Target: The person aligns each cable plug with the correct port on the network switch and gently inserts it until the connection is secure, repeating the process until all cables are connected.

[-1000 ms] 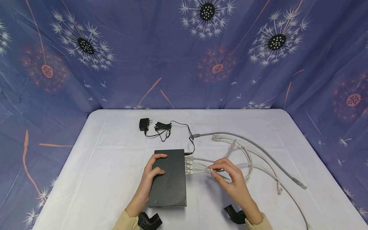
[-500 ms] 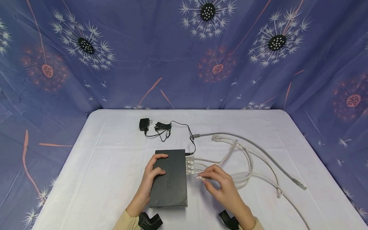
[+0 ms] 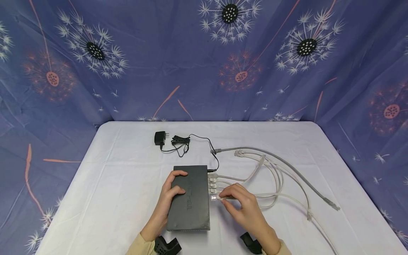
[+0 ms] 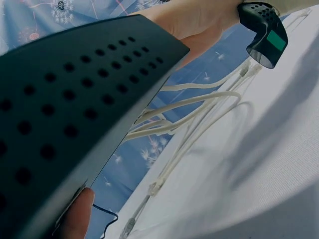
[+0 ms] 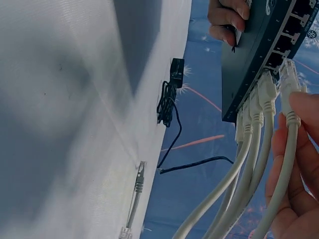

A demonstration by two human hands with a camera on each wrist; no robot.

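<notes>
A dark grey network switch [image 3: 196, 212] is gripped along its left side by my left hand [image 3: 164, 200], thumb and index finger over its top. More fingers of that hand [image 5: 227, 22] wrap its edge in the right wrist view. My right hand [image 3: 243, 205] pinches the clear plug [image 5: 289, 84] of a white Ethernet cable [image 5: 284, 179] between thumb and fingers. The plug's tip is right at the row of ports [image 5: 283, 45], beside several white plugs [image 5: 255, 102] seated in the switch. Farther along the row, several ports have no plug in them.
A black power adapter [image 3: 160, 138] with bundled cord lies behind the switch, its lead running to the switch's back right corner. To the right lie a loose grey Ethernet cable [image 3: 283, 161] and looped white cables [image 3: 278, 180]. A patterned blue curtain [image 3: 204, 71] hangs beyond the white table [image 3: 127, 148].
My right hand has moved left with the plug, up to the switch's port side. The switch and my left hand have shifted slightly right.
</notes>
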